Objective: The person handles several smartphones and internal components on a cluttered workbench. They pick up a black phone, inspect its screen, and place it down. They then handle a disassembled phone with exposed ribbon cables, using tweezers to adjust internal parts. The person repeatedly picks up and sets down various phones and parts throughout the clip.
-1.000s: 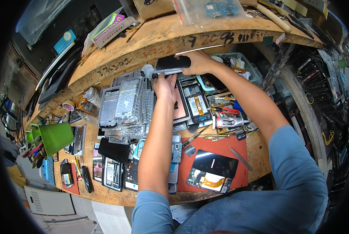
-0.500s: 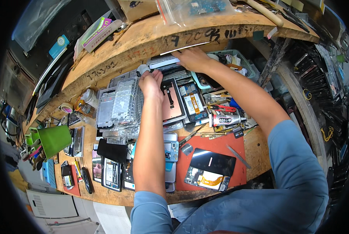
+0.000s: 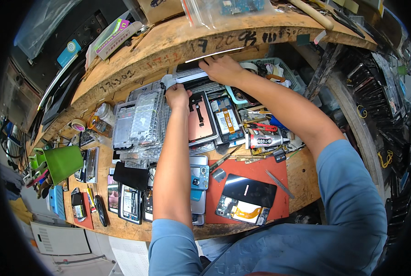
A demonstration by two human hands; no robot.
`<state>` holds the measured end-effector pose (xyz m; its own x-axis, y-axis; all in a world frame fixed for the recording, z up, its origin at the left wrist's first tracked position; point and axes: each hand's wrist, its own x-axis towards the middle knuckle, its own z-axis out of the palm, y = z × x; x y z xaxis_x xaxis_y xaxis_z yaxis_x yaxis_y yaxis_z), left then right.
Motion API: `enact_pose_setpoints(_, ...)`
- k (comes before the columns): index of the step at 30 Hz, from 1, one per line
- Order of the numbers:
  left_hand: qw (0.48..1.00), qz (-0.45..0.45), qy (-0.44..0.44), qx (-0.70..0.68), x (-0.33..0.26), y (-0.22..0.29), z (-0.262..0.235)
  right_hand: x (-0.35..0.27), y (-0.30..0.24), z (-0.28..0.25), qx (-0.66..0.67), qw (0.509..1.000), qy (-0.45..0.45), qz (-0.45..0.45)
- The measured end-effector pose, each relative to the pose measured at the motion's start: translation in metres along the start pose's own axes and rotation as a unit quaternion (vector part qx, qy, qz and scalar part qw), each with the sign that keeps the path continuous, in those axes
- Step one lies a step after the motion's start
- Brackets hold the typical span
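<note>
Under the raised wooden shelf, my right hand (image 3: 221, 69) is closed at the right end of a flat, dark slab with a white edge (image 3: 191, 76), its fingertips curled over the slab. A thin white edge (image 3: 214, 55) runs just above the knuckles. My left hand (image 3: 178, 95) has its fingers curled in below the slab's left end, beside a small white round object (image 3: 168, 81). What the left fingers grip, if anything, is hidden. Right below that hand lies a tablet screen with a copper-coloured back (image 3: 201, 117). Next to it is an opened device with a battery (image 3: 227, 122).
Clear plastic trays (image 3: 143, 119) are stacked left of my left forearm. An opened tablet (image 3: 244, 198) lies on a red mat (image 3: 279, 184). A glue tube (image 3: 265, 141) and tools lie at right, a green basket (image 3: 286, 71) behind them. A green holder (image 3: 63, 163) stands left.
My left hand has gone from open, palm up, to curled fingers at the slab's end. My right hand has shifted slightly left, and the white-edged slab shows more to the front.
</note>
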<state>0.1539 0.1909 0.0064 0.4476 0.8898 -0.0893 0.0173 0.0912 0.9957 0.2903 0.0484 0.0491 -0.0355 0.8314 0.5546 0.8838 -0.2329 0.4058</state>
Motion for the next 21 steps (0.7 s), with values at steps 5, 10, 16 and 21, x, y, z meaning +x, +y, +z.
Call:
enact_pose_setpoints(5,0.993,0.032,0.055,0.098,0.011,0.003,0.000,-0.003,0.002,0.008,-0.031,0.999,0.038,-0.002)
enact_pose_setpoints(10,0.938,0.167,0.158,0.259,0.032,-0.025,0.005,-0.006,0.005,-0.005,0.023,1.000,-0.016,0.006)
enact_pose_setpoints(16,0.980,0.018,0.172,0.094,0.040,-0.009,0.012,0.012,0.001,-0.027,0.111,0.987,-0.113,0.022)
enact_pose_setpoints(21,0.955,-0.128,0.013,-0.265,0.002,0.026,0.016,0.007,0.014,-0.020,0.096,0.985,-0.140,0.032)
